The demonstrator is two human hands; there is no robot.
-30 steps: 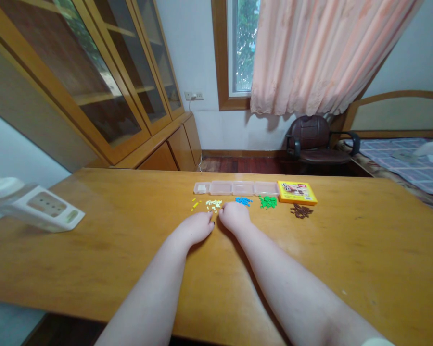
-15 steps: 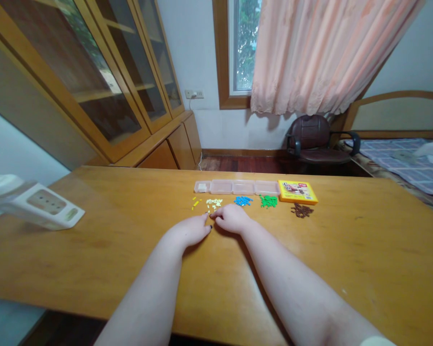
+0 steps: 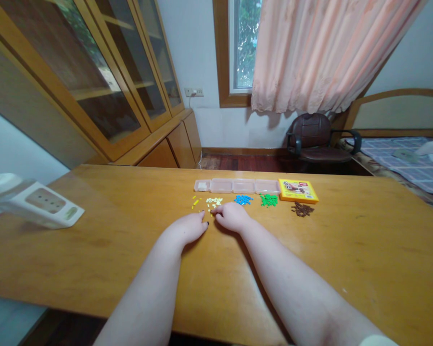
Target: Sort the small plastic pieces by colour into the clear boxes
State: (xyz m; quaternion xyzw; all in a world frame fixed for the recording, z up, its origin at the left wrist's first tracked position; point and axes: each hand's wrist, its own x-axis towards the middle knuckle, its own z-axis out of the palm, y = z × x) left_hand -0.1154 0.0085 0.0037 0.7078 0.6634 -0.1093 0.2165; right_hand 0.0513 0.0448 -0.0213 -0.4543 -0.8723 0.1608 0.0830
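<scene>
2 hands on wooden table (image 3: 130,250): left hand (image 3: 187,228) and right hand (image 3: 233,216) lay palm-down, fingers curled narrow, tips nearly meeting just beside cream pieces (image 3: 214,202); possibly pinching 1, could not tell. 3 other heaps alongside: blue pieces (image 3: 243,199), green pieces (image 3: 268,200), brown pieces (image 3: 302,209). 1 clear compartment box (image 3: 238,186) behind.

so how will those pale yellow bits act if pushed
The pale yellow pieces look tiny and loose, so probably light and apt to scatter if pushed across the smooth table. Likely fiddly to pinch singly: the right hand dwarfs them.
</scene>
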